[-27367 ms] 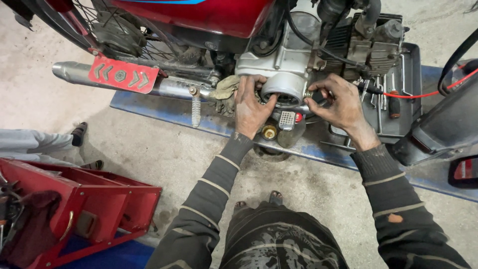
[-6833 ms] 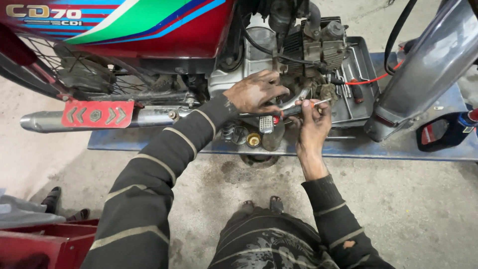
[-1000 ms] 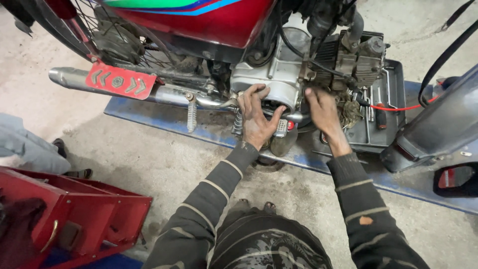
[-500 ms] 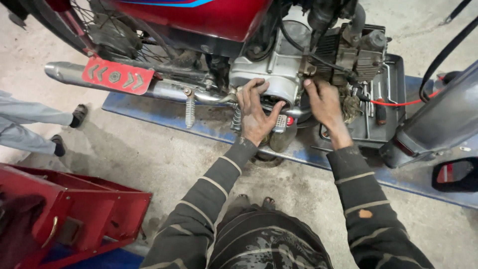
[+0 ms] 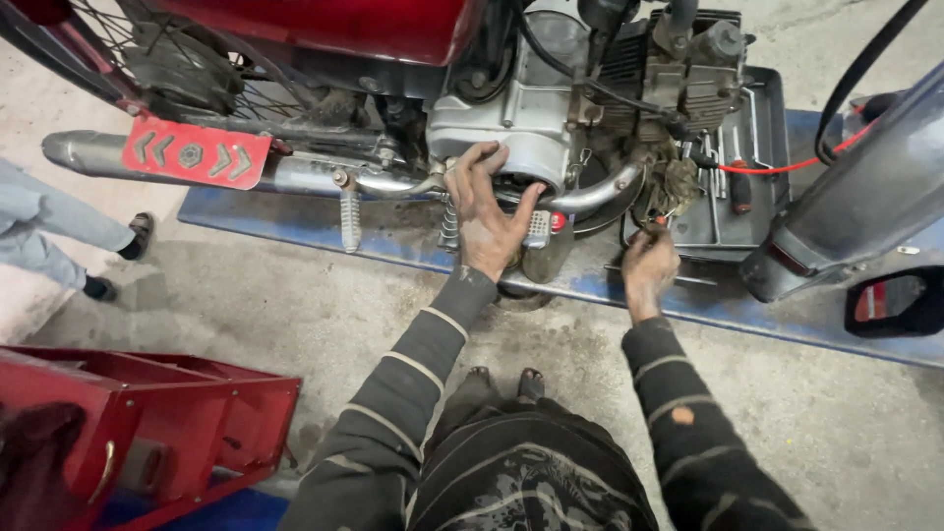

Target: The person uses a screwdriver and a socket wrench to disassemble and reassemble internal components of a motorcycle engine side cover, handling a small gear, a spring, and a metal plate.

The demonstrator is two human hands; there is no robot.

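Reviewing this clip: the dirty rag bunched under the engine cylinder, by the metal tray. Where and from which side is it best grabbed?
Probably by the loose lower folds of the rag, coming from below, where the right hand already is. Its upper part is tucked against the engine and exhaust pipe; only the underside hangs free.

From my feed I make out one sign-like piece: a red rectangular plate (image 5: 196,154) fixed on the chrome exhaust pipe (image 5: 88,149), upper left, bearing grey chevrons either side of a grey hexagon emblem. I see no packages, no paper labels and no screens anywhere else in view
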